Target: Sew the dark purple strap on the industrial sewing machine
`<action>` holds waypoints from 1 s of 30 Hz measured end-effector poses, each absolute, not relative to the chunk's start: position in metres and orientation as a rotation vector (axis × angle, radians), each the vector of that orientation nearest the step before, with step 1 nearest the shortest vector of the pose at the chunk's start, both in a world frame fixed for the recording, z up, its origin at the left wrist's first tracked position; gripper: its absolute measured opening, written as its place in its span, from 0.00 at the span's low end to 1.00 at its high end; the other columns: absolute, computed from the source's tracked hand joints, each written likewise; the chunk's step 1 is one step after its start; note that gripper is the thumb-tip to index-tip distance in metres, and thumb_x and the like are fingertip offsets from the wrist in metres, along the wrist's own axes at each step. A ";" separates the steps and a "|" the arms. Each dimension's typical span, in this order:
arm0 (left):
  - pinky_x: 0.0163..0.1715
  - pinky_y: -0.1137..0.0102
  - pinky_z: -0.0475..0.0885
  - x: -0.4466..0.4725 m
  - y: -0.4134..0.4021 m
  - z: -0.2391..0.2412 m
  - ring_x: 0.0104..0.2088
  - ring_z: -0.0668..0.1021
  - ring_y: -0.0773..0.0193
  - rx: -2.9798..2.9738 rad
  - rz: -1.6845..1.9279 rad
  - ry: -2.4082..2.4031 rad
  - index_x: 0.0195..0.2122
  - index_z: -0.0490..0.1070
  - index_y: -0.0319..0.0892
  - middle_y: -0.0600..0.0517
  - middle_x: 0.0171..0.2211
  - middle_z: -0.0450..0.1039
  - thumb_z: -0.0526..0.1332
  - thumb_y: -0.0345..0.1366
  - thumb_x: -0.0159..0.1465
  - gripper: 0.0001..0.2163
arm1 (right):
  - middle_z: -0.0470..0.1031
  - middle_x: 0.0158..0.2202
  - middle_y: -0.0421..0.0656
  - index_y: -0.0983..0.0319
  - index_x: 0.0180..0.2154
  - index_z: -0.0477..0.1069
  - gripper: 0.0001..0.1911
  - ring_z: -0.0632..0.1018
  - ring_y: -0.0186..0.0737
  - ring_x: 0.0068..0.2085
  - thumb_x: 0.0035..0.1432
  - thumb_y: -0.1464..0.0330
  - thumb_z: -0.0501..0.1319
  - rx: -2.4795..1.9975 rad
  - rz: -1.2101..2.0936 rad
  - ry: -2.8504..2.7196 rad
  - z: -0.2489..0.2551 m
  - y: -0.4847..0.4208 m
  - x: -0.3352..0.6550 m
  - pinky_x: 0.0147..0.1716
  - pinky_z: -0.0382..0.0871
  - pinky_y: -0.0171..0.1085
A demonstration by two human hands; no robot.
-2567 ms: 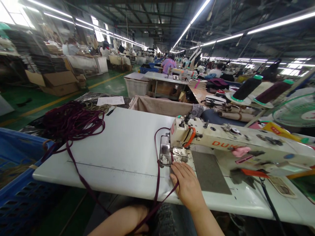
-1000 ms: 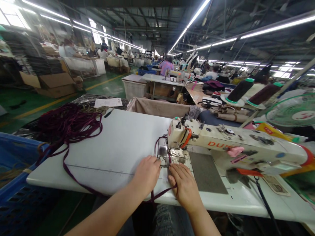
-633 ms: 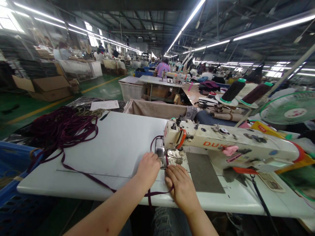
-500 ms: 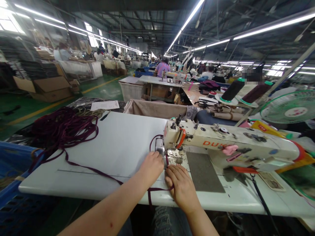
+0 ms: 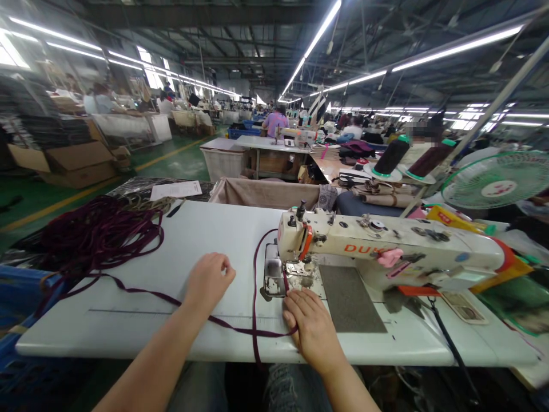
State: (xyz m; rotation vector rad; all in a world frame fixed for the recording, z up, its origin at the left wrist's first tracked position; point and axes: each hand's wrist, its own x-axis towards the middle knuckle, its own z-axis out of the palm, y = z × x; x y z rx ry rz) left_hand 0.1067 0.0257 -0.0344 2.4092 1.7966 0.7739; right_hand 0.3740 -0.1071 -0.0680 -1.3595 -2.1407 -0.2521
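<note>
My right hand [image 5: 312, 325] lies at the front of the sewing machine [image 5: 369, 243], its fingers closed over a narrow dark purple strap [image 5: 286, 281]. This strap runs from under the presser foot area to my fingers, then out leftward across the white table. My left hand [image 5: 210, 281] is over the table, left of the machine, fingers curled with thumb and forefinger in a ring; nothing shows in it. Beneath its wrist passes the strap. Another length curves down beside the metal slide plate [image 5: 273, 272] and hangs over the front edge.
A tangled heap of purple strap [image 5: 107, 229] lies at the table's left end, near a blue crate [image 5: 26, 286]. Behind the table stands a fabric-lined bin [image 5: 261, 191]. Thread cones [image 5: 390, 157] and a green fan [image 5: 500, 180] are at right. People sit farther back.
My left hand has moved left, away from the slide plate, uncovering the strap length there. My right hand stays on the strap by the machine. The view has shifted slightly.
</note>
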 end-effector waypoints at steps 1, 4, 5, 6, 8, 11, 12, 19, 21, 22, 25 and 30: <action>0.43 0.62 0.70 0.093 0.024 -0.040 0.38 0.77 0.54 2.377 0.803 1.793 0.30 0.69 0.45 0.50 0.32 0.75 0.58 0.32 0.62 0.04 | 0.83 0.53 0.48 0.61 0.52 0.77 0.12 0.81 0.47 0.54 0.74 0.69 0.56 -1.363 -0.248 -2.138 -0.068 -0.107 0.374 0.63 0.73 0.53; 0.41 0.61 0.70 0.054 0.013 -0.055 0.36 0.76 0.55 2.239 0.874 1.820 0.31 0.69 0.45 0.50 0.31 0.75 0.56 0.37 0.62 0.06 | 0.82 0.53 0.48 0.61 0.53 0.77 0.13 0.81 0.47 0.55 0.74 0.69 0.56 -1.369 -0.241 -2.122 -0.067 -0.108 0.373 0.63 0.72 0.53; 0.42 0.61 0.71 0.042 0.008 -0.058 0.36 0.77 0.55 2.212 0.891 1.831 0.32 0.70 0.45 0.50 0.32 0.76 0.55 0.38 0.63 0.06 | 0.82 0.53 0.48 0.61 0.53 0.77 0.13 0.81 0.47 0.55 0.74 0.69 0.56 -1.371 -0.242 -2.119 -0.067 -0.108 0.373 0.63 0.72 0.53; 0.43 0.60 0.72 0.030 0.003 -0.061 0.37 0.78 0.54 2.175 0.913 1.837 0.33 0.71 0.45 0.49 0.34 0.77 0.55 0.40 0.62 0.08 | 0.82 0.53 0.48 0.60 0.53 0.77 0.13 0.81 0.47 0.55 0.74 0.69 0.56 -1.373 -0.244 -2.118 -0.067 -0.108 0.373 0.63 0.72 0.53; 0.43 0.60 0.74 0.010 -0.005 -0.063 0.38 0.80 0.53 2.062 0.934 1.863 0.36 0.73 0.45 0.49 0.36 0.79 0.56 0.45 0.62 0.11 | 0.82 0.53 0.48 0.60 0.53 0.77 0.13 0.81 0.47 0.55 0.74 0.68 0.56 -1.372 -0.248 -2.123 -0.067 -0.108 0.373 0.63 0.73 0.53; 0.45 0.61 0.76 -0.010 -0.013 -0.059 0.43 0.83 0.52 1.900 1.002 1.826 0.36 0.72 0.46 0.47 0.42 0.82 0.57 0.49 0.63 0.13 | 0.83 0.52 0.48 0.60 0.52 0.77 0.13 0.81 0.47 0.54 0.74 0.68 0.56 -1.365 -0.256 -2.129 -0.066 -0.107 0.372 0.63 0.73 0.53; 0.46 0.61 0.76 -0.012 -0.014 -0.057 0.45 0.83 0.52 1.882 1.025 1.788 0.37 0.72 0.46 0.47 0.44 0.82 0.56 0.50 0.64 0.14 | 0.83 0.52 0.48 0.61 0.52 0.77 0.13 0.81 0.47 0.54 0.74 0.68 0.56 -1.361 -0.262 -2.132 -0.066 -0.107 0.372 0.62 0.73 0.53; 0.61 0.58 0.72 0.028 -0.031 -0.052 0.55 0.79 0.52 2.089 0.813 1.312 0.41 0.77 0.46 0.46 0.50 0.80 0.61 0.48 0.69 0.13 | 0.83 0.51 0.48 0.61 0.51 0.77 0.12 0.82 0.47 0.53 0.74 0.69 0.56 -1.347 -0.329 -2.149 -0.065 -0.106 0.373 0.61 0.74 0.53; 0.66 0.56 0.68 0.048 -0.044 -0.050 0.61 0.76 0.51 2.119 0.632 1.167 0.52 0.76 0.47 0.45 0.58 0.77 0.64 0.43 0.68 0.13 | 0.83 0.51 0.48 0.60 0.51 0.77 0.13 0.82 0.47 0.53 0.74 0.69 0.56 -1.352 -0.331 -2.145 -0.066 -0.106 0.373 0.61 0.75 0.53; 0.68 0.55 0.67 0.057 -0.052 -0.048 0.63 0.75 0.51 2.118 0.530 1.109 0.56 0.75 0.48 0.45 0.61 0.76 0.65 0.41 0.67 0.17 | 0.83 0.51 0.48 0.60 0.51 0.78 0.13 0.82 0.47 0.53 0.74 0.69 0.56 -1.356 -0.329 -2.144 -0.066 -0.106 0.373 0.61 0.75 0.53; 0.71 0.55 0.62 0.078 -0.073 -0.035 0.66 0.71 0.50 2.065 0.236 0.964 0.65 0.70 0.51 0.47 0.67 0.71 0.67 0.37 0.64 0.27 | 0.83 0.51 0.49 0.60 0.51 0.78 0.13 0.82 0.46 0.53 0.74 0.69 0.56 -1.360 -0.322 -2.145 -0.067 -0.106 0.374 0.62 0.74 0.53; 0.63 0.60 0.71 0.095 -0.096 -0.011 0.57 0.78 0.52 2.011 0.002 0.732 0.60 0.75 0.54 0.50 0.58 0.79 0.60 0.40 0.72 0.17 | 0.83 0.52 0.49 0.62 0.52 0.77 0.13 0.82 0.47 0.54 0.74 0.69 0.56 -1.369 -0.306 -2.154 -0.067 -0.106 0.373 0.63 0.73 0.53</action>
